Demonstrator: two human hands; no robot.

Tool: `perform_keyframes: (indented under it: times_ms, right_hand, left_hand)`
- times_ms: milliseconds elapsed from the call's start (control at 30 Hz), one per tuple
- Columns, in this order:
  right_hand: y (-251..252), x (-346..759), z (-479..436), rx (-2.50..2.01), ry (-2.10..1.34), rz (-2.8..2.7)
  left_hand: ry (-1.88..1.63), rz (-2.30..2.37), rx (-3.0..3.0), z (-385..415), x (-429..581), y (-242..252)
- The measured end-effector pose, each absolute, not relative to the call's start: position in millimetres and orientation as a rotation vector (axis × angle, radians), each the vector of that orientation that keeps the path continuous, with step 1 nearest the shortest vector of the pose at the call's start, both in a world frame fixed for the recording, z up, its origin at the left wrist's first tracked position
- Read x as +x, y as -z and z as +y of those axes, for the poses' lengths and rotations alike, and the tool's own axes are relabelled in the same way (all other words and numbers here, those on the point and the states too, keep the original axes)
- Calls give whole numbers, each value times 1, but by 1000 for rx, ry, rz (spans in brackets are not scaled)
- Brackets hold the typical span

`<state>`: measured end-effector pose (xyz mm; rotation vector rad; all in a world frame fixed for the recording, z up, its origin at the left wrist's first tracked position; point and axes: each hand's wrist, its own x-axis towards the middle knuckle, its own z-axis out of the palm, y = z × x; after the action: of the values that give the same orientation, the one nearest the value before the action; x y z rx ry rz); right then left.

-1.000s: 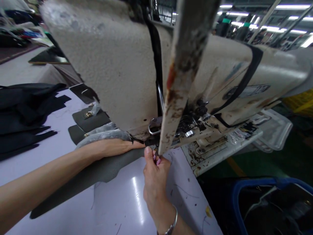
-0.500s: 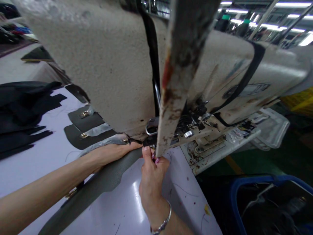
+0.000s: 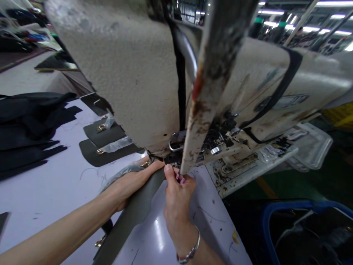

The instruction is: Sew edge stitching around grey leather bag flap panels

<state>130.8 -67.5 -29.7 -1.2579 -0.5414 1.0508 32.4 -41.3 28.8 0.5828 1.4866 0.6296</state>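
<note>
A long grey-green panel (image 3: 138,213), which looks like leather, runs under the head of a sewing machine (image 3: 132,81). My left hand (image 3: 138,180) is closed along its far edge, its fingertips partly hidden below the machine head. Beside this hand lies a plastic-wrapped strap (image 3: 121,175) with a gold clasp. My right hand (image 3: 178,195), a bracelet on its wrist, is closed in a pinch at the panel's near edge, close to the presser foot area. Small pink bits show at its curled fingers; the machine's upright bar hides part of the stitching spot.
Dark panels (image 3: 102,156) with gold clasps lie left of the machine, beyond them black fabric pieces (image 3: 30,129). Loose threads dot the white tabletop (image 3: 209,221). A blue-rimmed bin (image 3: 266,221) stands at lower right, a clear plastic tray (image 3: 320,147) behind it.
The view has shifted slightly left, so everything sits further right. The panel's near end has swung rightwards and its clasp shows more. Both hands keep their places by the machine.
</note>
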Motion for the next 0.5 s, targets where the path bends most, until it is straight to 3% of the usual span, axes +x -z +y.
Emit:
perform_keyframes:
  times_ms: [67, 267, 500]
  right_hand:
    - [28, 135, -68, -1269, -1066, -551]
    - [23, 153, -67, -1252, -1194, -479]
    - [7, 186, -66, -1182, -1558, -444]
  left_hand:
    - [-575, 1550, 584, -32, 39, -21]
    - [-946, 1407, 477, -60, 65, -13]
    - [-1150, 1355, 174, -75, 104, -13]
